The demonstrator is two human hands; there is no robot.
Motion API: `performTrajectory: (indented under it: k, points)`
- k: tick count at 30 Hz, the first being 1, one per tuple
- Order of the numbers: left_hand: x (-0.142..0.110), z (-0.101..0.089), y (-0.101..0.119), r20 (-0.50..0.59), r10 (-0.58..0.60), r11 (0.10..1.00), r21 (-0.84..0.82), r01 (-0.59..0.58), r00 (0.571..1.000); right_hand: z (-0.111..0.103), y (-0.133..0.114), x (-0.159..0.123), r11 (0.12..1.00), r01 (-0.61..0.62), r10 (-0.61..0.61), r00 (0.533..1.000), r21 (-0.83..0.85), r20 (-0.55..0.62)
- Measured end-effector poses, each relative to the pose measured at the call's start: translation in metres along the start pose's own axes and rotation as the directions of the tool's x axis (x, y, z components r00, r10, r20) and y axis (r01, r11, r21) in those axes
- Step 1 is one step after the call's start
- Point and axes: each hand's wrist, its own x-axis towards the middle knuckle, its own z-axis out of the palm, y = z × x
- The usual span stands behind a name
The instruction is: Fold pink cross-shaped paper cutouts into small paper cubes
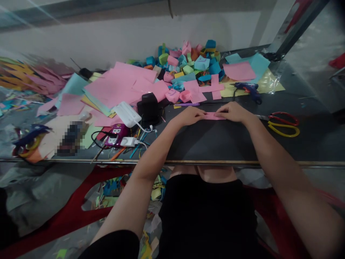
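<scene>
A narrow pink paper strip (213, 116) lies flat on the dark table (215, 144) in front of me. My left hand (191, 116) presses its left end with the fingers bent down onto it. My right hand (234, 111) pinches and holds down its right end. Both forearms reach across the table's near edge. Just behind the hands lie a purple pen (188, 104), pink paper pieces (215, 88) and folded pink shapes (178, 95).
A heap of folded coloured paper boxes (188, 61) sits at the back. Pink sheets (121, 86) spread to the left. Red-and-yellow scissors (283, 123) lie on the right, a blue glue gun (249, 89) behind them. A black device (148, 108), white charger (128, 114) and cables sit left of centre.
</scene>
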Motion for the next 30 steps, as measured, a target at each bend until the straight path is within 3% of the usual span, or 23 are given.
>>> performTrajectory:
  k: [6, 16, 22, 26, 28, 30]
  points:
    - [0.007, 0.005, -0.010, -0.261, -0.236, 0.964, 0.058, 0.259, 0.936, 0.002, 0.006, 0.004, 0.994, -0.101, 0.094, 0.987, -0.049, -0.128]
    - [0.010, 0.012, -0.010, -0.278, -0.324, 0.936, 0.044, 0.349, 0.904, 0.010, 0.015, 0.007, 0.982, -0.171, 0.151, 0.967, -0.082, -0.205]
    - [0.010, 0.021, -0.020, -0.303, -0.255, 0.958, 0.053, 0.283, 0.918, 0.018, 0.008, 0.008, 0.962, -0.239, 0.197, 0.944, -0.136, -0.264]
    - [0.008, 0.034, -0.021, -0.432, -0.217, 0.938, 0.157, 0.310, 0.875, 0.025, -0.003, 0.005, 0.937, -0.300, 0.242, 0.926, -0.178, -0.289]
    - [0.007, 0.041, -0.015, -0.418, -0.119, 0.941, 0.243, 0.237, 0.901, 0.028, -0.009, 0.001, 0.918, -0.313, 0.235, 0.924, -0.242, -0.303]
    - [0.007, 0.048, -0.004, -0.276, -0.036, 0.940, 0.316, 0.126, 0.961, 0.031, -0.014, -0.003, 0.911, -0.267, 0.158, 0.931, -0.316, -0.330]
